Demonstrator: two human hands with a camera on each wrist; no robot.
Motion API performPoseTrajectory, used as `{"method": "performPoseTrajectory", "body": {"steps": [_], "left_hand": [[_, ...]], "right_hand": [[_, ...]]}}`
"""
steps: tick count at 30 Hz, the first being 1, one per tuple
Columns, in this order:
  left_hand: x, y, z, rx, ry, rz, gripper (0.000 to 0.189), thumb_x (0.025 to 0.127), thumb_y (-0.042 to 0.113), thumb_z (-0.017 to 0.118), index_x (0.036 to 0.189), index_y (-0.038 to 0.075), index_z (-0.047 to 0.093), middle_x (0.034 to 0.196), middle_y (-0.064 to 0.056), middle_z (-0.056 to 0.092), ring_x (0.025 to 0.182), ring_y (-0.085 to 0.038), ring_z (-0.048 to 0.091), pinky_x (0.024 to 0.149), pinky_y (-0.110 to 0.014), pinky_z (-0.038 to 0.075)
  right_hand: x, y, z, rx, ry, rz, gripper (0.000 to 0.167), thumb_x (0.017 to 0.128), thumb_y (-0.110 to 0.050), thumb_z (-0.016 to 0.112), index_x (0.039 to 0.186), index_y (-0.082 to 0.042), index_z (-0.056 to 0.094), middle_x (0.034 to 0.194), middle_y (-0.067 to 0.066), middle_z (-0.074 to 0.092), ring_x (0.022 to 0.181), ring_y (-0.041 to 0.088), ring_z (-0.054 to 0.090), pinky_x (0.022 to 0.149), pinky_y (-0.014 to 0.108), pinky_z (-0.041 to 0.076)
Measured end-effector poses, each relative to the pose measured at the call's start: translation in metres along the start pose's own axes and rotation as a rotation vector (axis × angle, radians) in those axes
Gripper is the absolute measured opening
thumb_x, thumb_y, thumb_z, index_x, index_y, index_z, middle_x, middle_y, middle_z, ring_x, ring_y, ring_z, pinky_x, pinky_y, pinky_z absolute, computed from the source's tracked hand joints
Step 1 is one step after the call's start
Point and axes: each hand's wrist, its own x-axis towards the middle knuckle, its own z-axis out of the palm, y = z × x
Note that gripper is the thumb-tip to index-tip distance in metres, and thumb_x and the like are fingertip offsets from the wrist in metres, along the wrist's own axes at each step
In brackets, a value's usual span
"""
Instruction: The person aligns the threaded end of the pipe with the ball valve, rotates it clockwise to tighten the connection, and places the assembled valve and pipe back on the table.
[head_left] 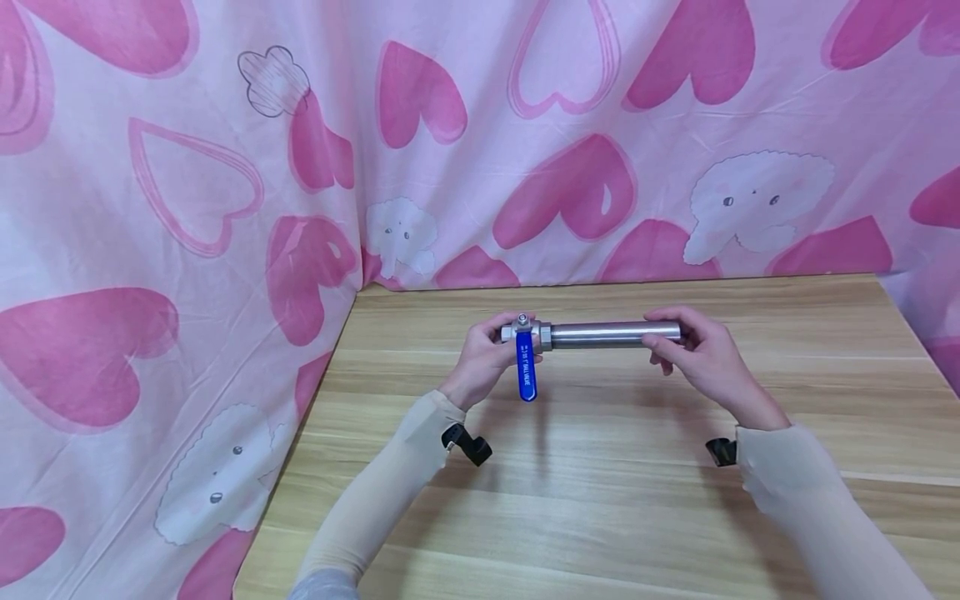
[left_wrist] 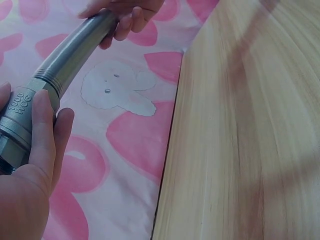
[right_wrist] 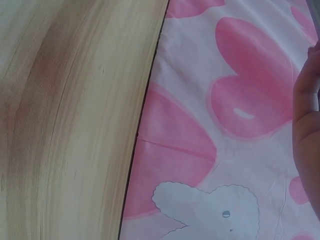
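Observation:
A metal ball valve (head_left: 545, 336) with a blue lever handle (head_left: 527, 371) is joined to a straight steel pipe (head_left: 600, 334), threads showing at the joint in the left wrist view. Held level above the table, the assembly spans both hands. My left hand (head_left: 483, 354) grips the valve body (left_wrist: 20, 115) from the left, fingers behind and thumb in front. Around the pipe's right end, my right hand (head_left: 701, 354) curls its thumb and fingers. Only the edge of that hand (right_wrist: 307, 115) shows in the right wrist view. The blue lever points down toward me.
Under the hands lies a wood-grain table (head_left: 600, 500). Pink heart-print curtains (head_left: 562, 192) hang along its back and left edges. A black wrist camera mount (head_left: 468, 444) sits on the left sleeve, another mount (head_left: 722, 452) on the right.

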Motion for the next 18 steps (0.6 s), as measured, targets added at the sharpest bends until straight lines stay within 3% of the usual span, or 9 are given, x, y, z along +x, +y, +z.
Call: {"method": "performPoseTrajectory", "body": {"steps": [7, 18], "left_hand": [[0.0011, -0.001, -0.0002, -0.017, 0.006, -0.006, 0.044, 0.087, 0.003, 0.069, 0.129, 0.001, 0.058, 0.124, -0.014, 0.054, 0.107, -0.023, 0.06, 0.088, -0.042, 0.058], [0.0028, -0.0013, 0.0011, -0.015, 0.014, -0.019, 0.044, 0.087, 0.004, 0.069, 0.129, 0.001, 0.058, 0.126, -0.014, 0.053, 0.108, -0.023, 0.06, 0.088, -0.041, 0.058]], "right_hand": [[-0.0008, -0.0017, 0.0015, -0.014, 0.006, -0.002, 0.048, 0.079, -0.005, 0.078, 0.123, -0.01, 0.06, 0.109, -0.011, 0.061, 0.08, 0.008, 0.059, 0.061, 0.018, 0.056], [-0.0021, -0.0012, 0.0016, 0.034, 0.003, -0.079, 0.046, 0.078, 0.006, 0.074, 0.121, -0.003, 0.06, 0.112, -0.013, 0.061, 0.088, 0.005, 0.06, 0.07, 0.015, 0.057]]}}
